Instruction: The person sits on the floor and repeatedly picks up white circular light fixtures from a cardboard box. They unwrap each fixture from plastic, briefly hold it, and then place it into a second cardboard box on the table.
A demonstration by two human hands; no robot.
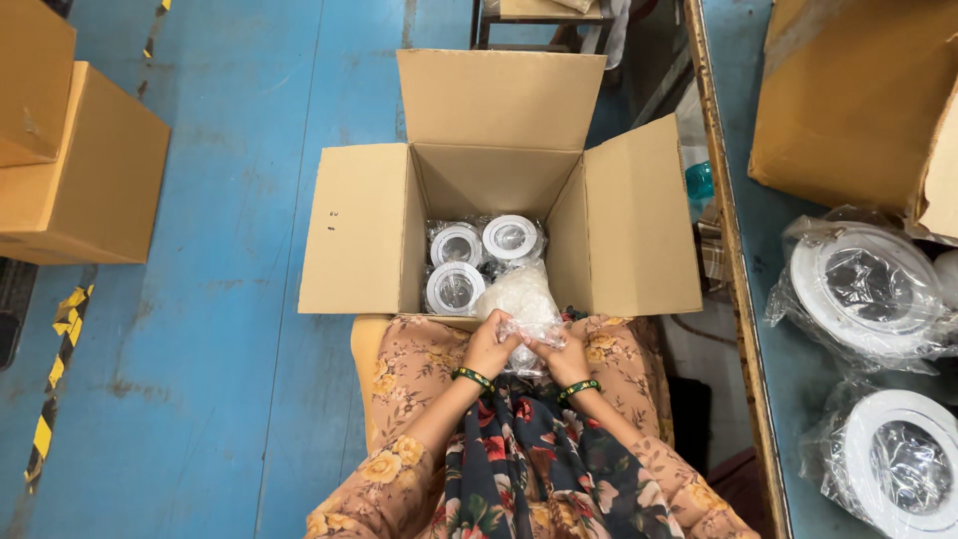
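Observation:
An open cardboard box [359, 230] stands on the blue floor in front of my lap, flaps spread. Inside lie three round white light fittings in clear bags [457, 245]. A fourth bagged white fitting [521, 299] rests over the box's near edge. My left hand [489, 347] and my right hand [564, 357] both grip the loose end of its clear plastic bag, close together above my lap. Each wrist wears a green bangle.
Two closed cardboard boxes [85, 170] sit at the left on the floor. At the right a blue table [788, 329] carries two bagged white fittings [866, 289] and another cardboard box [848, 100]. Yellow-black tape [55, 399] marks the floor.

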